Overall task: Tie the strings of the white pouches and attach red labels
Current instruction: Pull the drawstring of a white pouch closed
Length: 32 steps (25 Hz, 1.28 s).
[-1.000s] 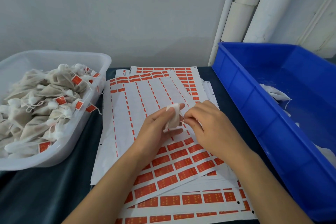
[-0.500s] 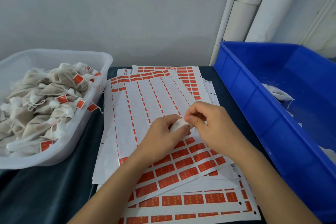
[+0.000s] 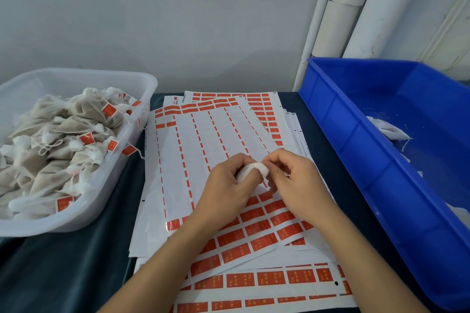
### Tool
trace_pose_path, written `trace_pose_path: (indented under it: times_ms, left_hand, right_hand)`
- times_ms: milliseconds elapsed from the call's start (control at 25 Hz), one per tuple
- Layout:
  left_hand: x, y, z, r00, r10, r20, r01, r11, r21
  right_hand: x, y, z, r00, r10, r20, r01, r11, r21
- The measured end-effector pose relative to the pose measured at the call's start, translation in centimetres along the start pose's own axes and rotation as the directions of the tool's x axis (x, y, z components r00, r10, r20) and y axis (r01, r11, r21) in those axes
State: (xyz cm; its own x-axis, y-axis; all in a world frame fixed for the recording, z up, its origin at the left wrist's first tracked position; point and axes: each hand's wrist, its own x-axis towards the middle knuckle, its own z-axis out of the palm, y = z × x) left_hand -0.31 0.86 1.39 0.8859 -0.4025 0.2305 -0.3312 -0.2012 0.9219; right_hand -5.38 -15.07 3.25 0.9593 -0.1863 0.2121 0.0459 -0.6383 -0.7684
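Both hands meet over the middle of the label sheets: the left hand (image 3: 229, 185) has its fingers curled round a small white pouch (image 3: 254, 171), and the right hand (image 3: 292, 180) pinches at the pouch's top end, fingertips bent in close, though whether it has the string or the fabric itself is too small to tell. A second ago the pouch stood up plainly between the left fingers; since then the hands have closed together and the pouch has sunk into the left fist, so only a rounded white bit shows between the knuckles. To my eye that means the tying is in hand now, with the label not yet on this one. The hands hover just above the stack of red label sheets (image 3: 254, 236), whose top sheet is mostly stripped in its upper part, red labels remaining along its near rows. On the left of the bench (image 3: 76, 274) sits a clear tub (image 3: 142, 99) heaped with finished pouches (image 3: 63, 140) carrying red tags, and on the right a blue crate (image 3: 343, 134) holds a few loose white pouches (image 3: 389, 129) waiting. Next I would expect the knot drawn tight, then a label peeled from the near rows.
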Motion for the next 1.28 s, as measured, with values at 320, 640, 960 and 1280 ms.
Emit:
trace_pose_path:
  times_ms: [320, 640, 960, 1280]
  left_hand:
    - [0.5, -0.1, -0.2, 0.995, -0.061, -0.074, 0.058, 0.997, -0.042]
    - [0.6, -0.3, -0.2, 0.990, -0.129, -0.053, 0.126, 0.991, -0.053]
    - [0.4, 0.2, -0.4, 0.989, -0.135, 0.066, 0.140, 0.987, -0.079]
    - [0.2, 1.1, -0.6, 0.962, -0.236, 0.140, 0.264, 0.935, -0.236]
  right_hand:
    - [-0.5, 0.2, 1.1, 0.998, -0.058, -0.007, 0.057, 0.993, -0.102]
    - [-1.0, -0.2, 0.7, 0.971, -0.164, -0.174, 0.149, 0.984, -0.095]
    - [-0.5, -0.5, 0.3, 0.978, -0.156, -0.139, 0.140, 0.983, -0.121]
    - [-1.2, -0.9, 0.8, 0.953, -0.182, -0.242, 0.187, 0.982, -0.001]
